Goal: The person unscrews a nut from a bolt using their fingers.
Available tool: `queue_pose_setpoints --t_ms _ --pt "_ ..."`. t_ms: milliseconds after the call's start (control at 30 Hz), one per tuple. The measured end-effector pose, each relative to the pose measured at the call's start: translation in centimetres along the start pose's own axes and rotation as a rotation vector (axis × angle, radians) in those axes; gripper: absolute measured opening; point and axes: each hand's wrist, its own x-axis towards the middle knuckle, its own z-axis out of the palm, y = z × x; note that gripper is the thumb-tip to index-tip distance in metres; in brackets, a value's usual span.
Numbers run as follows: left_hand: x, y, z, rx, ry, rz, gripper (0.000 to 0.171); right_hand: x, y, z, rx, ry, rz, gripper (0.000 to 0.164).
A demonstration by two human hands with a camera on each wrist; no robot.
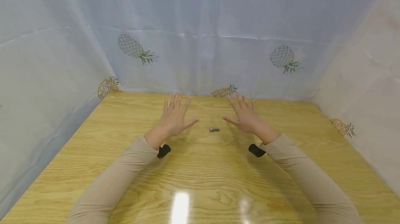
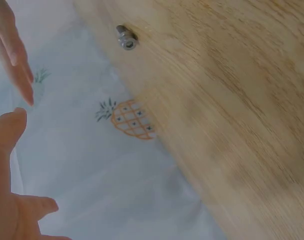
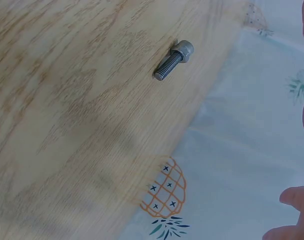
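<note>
A small metal socket-head bolt lies on its side on the wooden table, between the two hands. Its threaded shank shows plainly in the right wrist view, and the hex socket in its head faces the left wrist camera. To the left of the bolt, my left hand is held over the table with fingers spread and nothing in it. On the other side, my right hand mirrors it, fingers spread and palm bare, its thumb pointing toward the bolt.
A pale curtain printed with pineapples hangs behind the table and along both sides. Black wrist-camera mounts stick out below each cuff. Light glares off the near part of the tabletop.
</note>
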Motion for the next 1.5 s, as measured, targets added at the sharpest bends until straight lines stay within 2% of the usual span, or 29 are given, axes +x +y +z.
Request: queue_pose_setpoints --t_ms 133,400,567,733,933,1100,1200,1333,1500 --pt "0.0 0.1 -0.1 -0.002 0.008 0.005 0.082 -0.1 0.0 -0.1 0.019 0.008 -0.006 0.08" --pt "0.1 0.5 -0.3 -0.025 0.066 0.042 0.078 -0.2 0.0 -0.4 0.047 0.029 -0.027 0.078" --pt "0.1 0.6 -0.4 -0.079 0.089 0.065 0.076 -0.1 0.0 -0.3 0.084 0.047 -0.047 0.076" --pt "0.2 0.8 -0.3 -0.178 0.094 0.076 0.073 0.1 -0.1 0.0 0.205 0.066 -0.076 0.072" --pt "0.5 1.1 -0.3 -0.325 0.039 0.053 0.071 0.5 -0.3 0.8 0.379 0.104 -0.114 0.063" --pt "0.8 1.3 0.0 -0.428 -0.015 0.045 0.065 0.7 -0.4 1.4 0.502 0.104 -0.114 0.055" --pt "1.1 1.3 0.4 -0.465 -0.035 0.053 0.062 0.7 -0.5 1.7 0.575 0.086 -0.097 0.05" --pt "1.3 1.5 0.8 -0.538 -0.066 0.059 0.056 0.9 -0.4 2.1 0.611 0.056 -0.06 0.046" --pt "1.7 1.5 1.2 -0.644 -0.108 0.03 0.051 1.2 -0.1 2.5 0.689 -0.018 -0.008 0.044"
